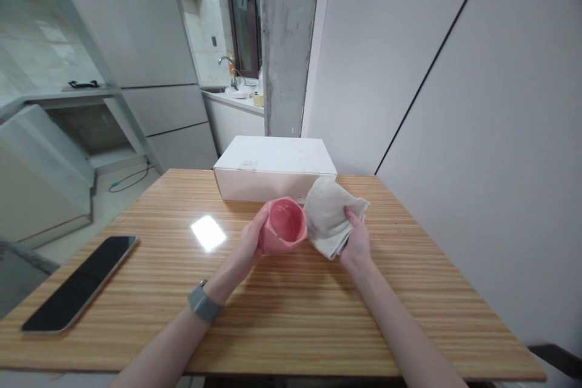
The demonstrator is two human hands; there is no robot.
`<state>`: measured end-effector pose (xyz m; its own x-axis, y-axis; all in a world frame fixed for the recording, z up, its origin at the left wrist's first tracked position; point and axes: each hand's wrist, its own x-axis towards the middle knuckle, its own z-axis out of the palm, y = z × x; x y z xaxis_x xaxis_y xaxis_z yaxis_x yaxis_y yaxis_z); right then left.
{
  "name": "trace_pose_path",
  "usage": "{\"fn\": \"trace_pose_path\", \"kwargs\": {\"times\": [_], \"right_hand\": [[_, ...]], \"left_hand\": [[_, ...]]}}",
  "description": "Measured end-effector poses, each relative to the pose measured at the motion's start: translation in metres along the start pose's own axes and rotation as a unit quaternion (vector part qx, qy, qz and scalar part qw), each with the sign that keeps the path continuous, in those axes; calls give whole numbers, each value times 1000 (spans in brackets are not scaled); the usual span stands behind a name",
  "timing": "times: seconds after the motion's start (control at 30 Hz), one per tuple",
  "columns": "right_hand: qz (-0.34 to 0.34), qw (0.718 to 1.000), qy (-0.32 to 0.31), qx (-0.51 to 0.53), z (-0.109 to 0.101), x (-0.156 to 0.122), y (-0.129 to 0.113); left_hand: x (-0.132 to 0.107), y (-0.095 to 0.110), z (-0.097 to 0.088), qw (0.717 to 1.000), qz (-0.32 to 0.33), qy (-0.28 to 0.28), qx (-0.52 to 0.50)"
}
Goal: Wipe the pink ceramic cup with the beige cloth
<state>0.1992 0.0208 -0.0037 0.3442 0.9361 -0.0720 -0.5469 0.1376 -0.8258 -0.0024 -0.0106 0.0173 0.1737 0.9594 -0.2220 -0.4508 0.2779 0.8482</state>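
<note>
A pink cup point(285, 225) is tilted over the wooden table point(291, 315), its opening facing me. My left hand point(249, 244) is wrapped round the cup's left side and base. A folded off-white cloth point(329, 213) sits just right of the cup and touches its rim. My right hand point(356, 241) grips the cloth from its right side, thumb on top. Both hands are held above the table's middle, in front of a white box.
A closed white cardboard box point(275, 168) stands at the table's far edge. A dark phone point(80, 283) lies face up near the left edge. A grey wall is close on the right; a kitchen counter with a tap point(226, 62) is behind.
</note>
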Motion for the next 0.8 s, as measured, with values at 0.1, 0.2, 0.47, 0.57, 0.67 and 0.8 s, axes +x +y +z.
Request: {"fn": "trace_pose_path", "kwargs": {"times": [0.1,0.2,0.47,0.57,0.67,0.8], "right_hand": [[124,988,21,87,7,1,-15],[147,984,-76,71,17,-16,-17],[177,934,-301,-82,17,-39,-1],[161,945,-275,-78,18,-35,4],[115,963,-231,-74,19,-31,13],[17,979,-178,-98,16,-31,27]], "left_hand": [[-2,4,1,998,-29,-32,-55],[-5,0,3,985,-113,-100,-81],[2,-15,-1,983,-121,-95,-103],[5,-17,-2,986,-118,-77,-93],[10,-19,-3,991,-102,-41,-77],[14,-18,-5,995,-87,-23,-45]]}}
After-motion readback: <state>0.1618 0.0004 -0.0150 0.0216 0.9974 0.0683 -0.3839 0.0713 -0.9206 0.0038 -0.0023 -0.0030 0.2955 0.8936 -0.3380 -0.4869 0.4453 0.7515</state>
